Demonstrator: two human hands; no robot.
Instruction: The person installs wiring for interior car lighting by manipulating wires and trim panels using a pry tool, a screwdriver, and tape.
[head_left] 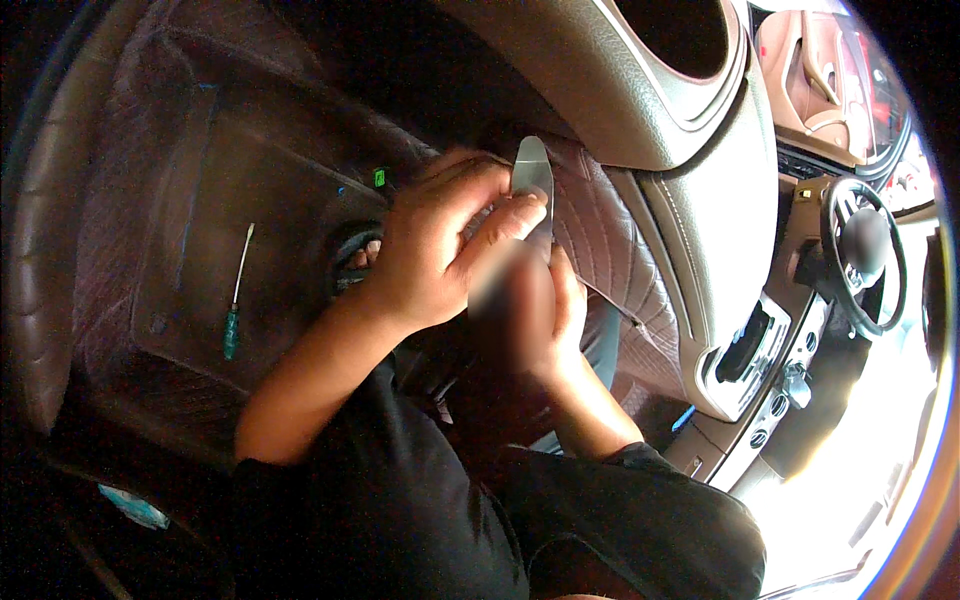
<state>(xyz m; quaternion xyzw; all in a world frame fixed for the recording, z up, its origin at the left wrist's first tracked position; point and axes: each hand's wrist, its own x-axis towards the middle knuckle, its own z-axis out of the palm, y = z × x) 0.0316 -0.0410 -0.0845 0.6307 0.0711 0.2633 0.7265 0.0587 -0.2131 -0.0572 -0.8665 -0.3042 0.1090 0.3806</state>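
A flat metal blade with a rounded tip point(533, 165), perhaps a pry tool, points away from me in front of my body. My left hand point(435, 235) pinches it, the thumb lying on its face and the fingers behind. Below, my right hand point(562, 310) is closed around its lower end, which is hidden by the hands and a blurred patch. On the brown floor mat point(190, 330), left of my forearm, lies a screwdriver point(233, 320) with a green handle and a thin metal shaft.
I am inside a car. A beige console point(700, 250) with a cup-shaped hollow rises on the right. Beyond it are a steering wheel point(838, 262) and an open door point(805, 80). A small green piece point(379, 178) lies on the floor. My bare foot point(366, 254) shows beside the left hand.
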